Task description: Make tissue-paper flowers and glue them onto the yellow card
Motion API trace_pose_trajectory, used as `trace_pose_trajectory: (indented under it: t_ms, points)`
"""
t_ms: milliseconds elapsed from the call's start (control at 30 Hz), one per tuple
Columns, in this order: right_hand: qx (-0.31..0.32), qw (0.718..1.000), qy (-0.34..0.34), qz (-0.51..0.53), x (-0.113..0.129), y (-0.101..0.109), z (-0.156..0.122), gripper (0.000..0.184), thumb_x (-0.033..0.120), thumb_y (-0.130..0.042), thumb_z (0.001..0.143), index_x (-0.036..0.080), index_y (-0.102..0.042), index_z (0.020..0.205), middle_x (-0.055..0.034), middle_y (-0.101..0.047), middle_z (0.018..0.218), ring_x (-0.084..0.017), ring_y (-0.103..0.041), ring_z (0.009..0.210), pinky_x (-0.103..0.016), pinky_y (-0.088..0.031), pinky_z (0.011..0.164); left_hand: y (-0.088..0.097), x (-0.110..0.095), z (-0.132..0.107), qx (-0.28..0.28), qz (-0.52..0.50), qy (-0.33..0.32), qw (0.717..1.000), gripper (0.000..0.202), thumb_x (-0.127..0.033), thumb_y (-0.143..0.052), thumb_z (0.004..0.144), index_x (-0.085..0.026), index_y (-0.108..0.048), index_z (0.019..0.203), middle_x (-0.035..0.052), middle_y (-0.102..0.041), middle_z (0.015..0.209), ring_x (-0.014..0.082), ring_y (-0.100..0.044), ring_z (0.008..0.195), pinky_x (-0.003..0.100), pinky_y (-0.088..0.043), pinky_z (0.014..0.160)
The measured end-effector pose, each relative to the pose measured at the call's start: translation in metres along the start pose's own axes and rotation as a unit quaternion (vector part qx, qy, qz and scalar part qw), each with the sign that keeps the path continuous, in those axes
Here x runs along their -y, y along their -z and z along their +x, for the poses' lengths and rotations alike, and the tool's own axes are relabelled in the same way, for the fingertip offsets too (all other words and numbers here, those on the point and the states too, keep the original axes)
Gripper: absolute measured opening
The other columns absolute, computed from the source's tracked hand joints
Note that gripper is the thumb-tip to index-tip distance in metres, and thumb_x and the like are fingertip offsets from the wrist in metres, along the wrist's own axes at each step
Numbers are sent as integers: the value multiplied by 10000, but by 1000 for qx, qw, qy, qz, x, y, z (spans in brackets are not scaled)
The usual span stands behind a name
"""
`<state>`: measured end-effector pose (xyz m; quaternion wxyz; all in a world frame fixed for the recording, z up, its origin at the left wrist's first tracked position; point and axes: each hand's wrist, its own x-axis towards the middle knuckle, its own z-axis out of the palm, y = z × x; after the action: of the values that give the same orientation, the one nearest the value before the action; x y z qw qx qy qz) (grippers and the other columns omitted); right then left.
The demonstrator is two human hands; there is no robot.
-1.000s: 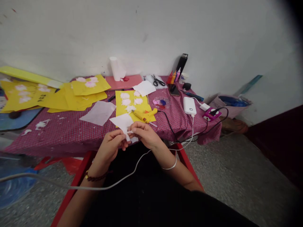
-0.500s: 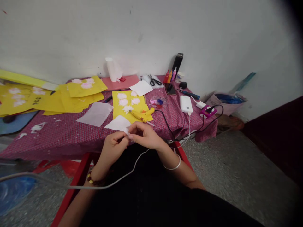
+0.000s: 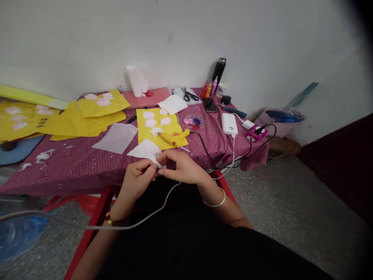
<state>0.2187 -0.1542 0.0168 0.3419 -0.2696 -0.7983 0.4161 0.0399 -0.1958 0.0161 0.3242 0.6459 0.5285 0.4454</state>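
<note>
Both hands meet at the table's near edge, pinching a small piece of white tissue paper [image 3: 157, 163]. My left hand [image 3: 136, 181] grips it between thumb and fingers; my right hand [image 3: 181, 168] pinches it from the other side. Just beyond them lies a white tissue sheet [image 3: 145, 149], partly hidden by the fingers. A yellow glue gun [image 3: 175, 139] rests on a yellow paper sheet [image 3: 142, 133], which carries several pale pink tissue blossoms [image 3: 150, 123]. Another white tissue sheet [image 3: 117, 138] is flat to the left.
Yellow sheets with blossoms [image 3: 101, 112] are spread leftward. Toward the wall are a tissue roll [image 3: 134, 81], scissors [image 3: 190, 95], paint bottles [image 3: 209, 89] and a black flask [image 3: 219, 72]. A paint palette [image 3: 194, 122], phone [image 3: 209, 104], power bank [image 3: 229, 124] and cables sit at right.
More of the small white tissue piece now shows between my fingers. The hands stay in nearly the same place, and the view has tipped slightly.
</note>
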Motion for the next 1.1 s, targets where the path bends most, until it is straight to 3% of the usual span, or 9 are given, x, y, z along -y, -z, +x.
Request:
trace_pose_trajectory:
  t_ms: [233,500,667,800,933,1100]
  points:
    - [-28,999,15,-44,-4,-2,0,144,140,-553,876,159,-648,983,-35,-695,909,-138,-632,826,-260,-464,772,-4,11,0,0,-98,74,992,199,-238,-590,819,-176,-684,655,-10,-638,576,106,-558,492,202,-430,465]
    - [-61,996,34,-59,-10,-5,0,199,229,-489,933,153,-672,913,-54,-709,864,-141,-639,790,-259,-444,735,-7,13,-1,-13,-119,91,989,172,-207,-600,802,-179,-693,660,-9,-665,592,93,-569,486,183,-450,458]
    - [-109,994,-24,17,-16,-10,2,162,231,-494,897,158,-605,805,11,-593,686,-100,-506,607,-226,-380,589,-7,16,-1,-10,-105,83,991,168,-200,-590,802,-177,-692,670,-15,-656,582,95,-574,490,187,-449,467]
    - [-108,988,-53,93,-20,-13,4,139,239,-475,885,168,-560,802,26,-565,678,-89,-451,563,-216,-346,541,-7,21,-1,-1,-129,76,989,165,-200,-585,802,-178,-691,678,-16,-654,586,98,-570,489,198,-453,477]
    - [-103,992,-59,30,-14,-12,4,134,219,-476,872,170,-561,782,20,-563,687,-103,-487,620,-228,-362,602,-7,21,-1,-1,-167,82,982,171,-244,-589,806,-176,-698,693,-5,-667,599,109,-569,493,211,-457,469]
    - [-87,994,-40,-57,-5,-11,1,156,213,-470,895,167,-582,797,8,-588,715,-113,-530,673,-230,-364,650,-9,19,1,-7,-128,97,987,173,-247,-614,774,-172,-668,628,-13,-645,550,100,-550,454,197,-445,441]
